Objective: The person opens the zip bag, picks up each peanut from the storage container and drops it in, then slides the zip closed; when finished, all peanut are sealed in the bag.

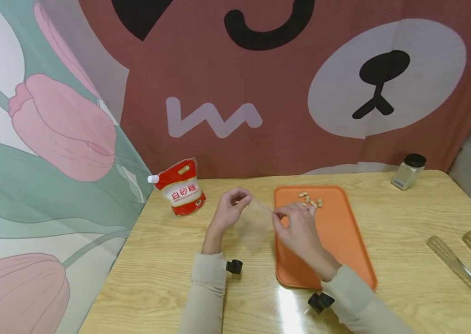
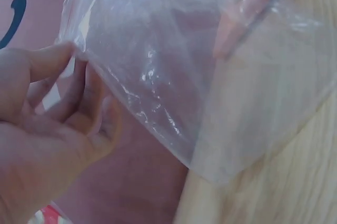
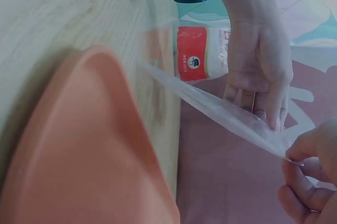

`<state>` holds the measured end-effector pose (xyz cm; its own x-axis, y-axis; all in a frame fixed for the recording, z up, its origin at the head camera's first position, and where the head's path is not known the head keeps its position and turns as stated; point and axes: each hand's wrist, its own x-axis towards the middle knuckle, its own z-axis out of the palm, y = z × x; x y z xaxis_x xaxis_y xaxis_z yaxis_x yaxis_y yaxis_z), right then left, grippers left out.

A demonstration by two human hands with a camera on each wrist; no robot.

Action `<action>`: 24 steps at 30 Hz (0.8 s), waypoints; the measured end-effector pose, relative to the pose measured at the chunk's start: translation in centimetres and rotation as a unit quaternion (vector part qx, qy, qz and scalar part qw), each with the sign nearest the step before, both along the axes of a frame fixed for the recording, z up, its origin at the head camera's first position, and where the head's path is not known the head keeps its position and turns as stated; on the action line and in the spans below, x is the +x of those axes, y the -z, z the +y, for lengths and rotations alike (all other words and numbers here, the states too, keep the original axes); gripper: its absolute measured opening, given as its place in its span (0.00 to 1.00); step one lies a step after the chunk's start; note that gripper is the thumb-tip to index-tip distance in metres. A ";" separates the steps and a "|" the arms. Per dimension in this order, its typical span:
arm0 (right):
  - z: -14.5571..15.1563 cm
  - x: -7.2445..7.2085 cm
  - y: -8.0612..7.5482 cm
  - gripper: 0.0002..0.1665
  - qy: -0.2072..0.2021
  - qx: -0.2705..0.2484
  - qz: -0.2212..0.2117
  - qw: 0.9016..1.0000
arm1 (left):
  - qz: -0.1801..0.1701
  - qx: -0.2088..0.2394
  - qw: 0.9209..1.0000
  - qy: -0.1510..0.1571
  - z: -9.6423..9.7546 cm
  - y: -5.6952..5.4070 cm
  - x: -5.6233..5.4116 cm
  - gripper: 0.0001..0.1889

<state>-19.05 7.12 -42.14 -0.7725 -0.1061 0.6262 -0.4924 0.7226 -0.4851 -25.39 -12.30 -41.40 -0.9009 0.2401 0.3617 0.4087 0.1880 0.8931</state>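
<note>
Both hands hold one clear plastic bag (image 1: 255,221) above the wooden table (image 1: 406,222), between the sugar pouch and the orange tray. Left hand (image 1: 230,208): thumb and fingers pinch the bag's upper left edge; confirmed in the left wrist view, where the film hangs from the fingertips (image 2: 63,58). Right hand (image 1: 298,225): fingertips pinch the opposite edge of the bag's mouth, seen in the right wrist view as a stretched film running to the pinch. Bag looks empty and hangs down toward the table top.

Orange tray (image 1: 339,241) lies flat, just right of the bag, partly under the right hand. Small heap of peanuts (image 1: 310,200) at its far end.

Sugar pouch (image 1: 180,188): red and white, white screw cap, printed "白砂糖"; stands at the far left, near the bear-print cloth (image 1: 260,83).

Spice jar (image 1: 408,171), black lid, far right; label unreadable. Metal tongs (image 1: 465,264) at the right edge.
</note>
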 end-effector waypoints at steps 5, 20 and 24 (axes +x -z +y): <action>0.1 -0.1 -0.5 0.03 0.010 0.014 0.036 0.999 | 0.020 -0.017 0.999 -0.047 1.3 -2.5 2.0 0.06; -0.1 -0.3 -0.7 0.04 -0.012 -0.013 0.020 1.000 | -0.133 0.046 0.990 0.005 2.0 -0.2 0.7 0.11; 0.0 -0.9 -1.1 0.10 -0.045 -0.063 -0.051 0.996 | -0.133 0.057 0.989 0.033 1.9 0.0 0.7 0.10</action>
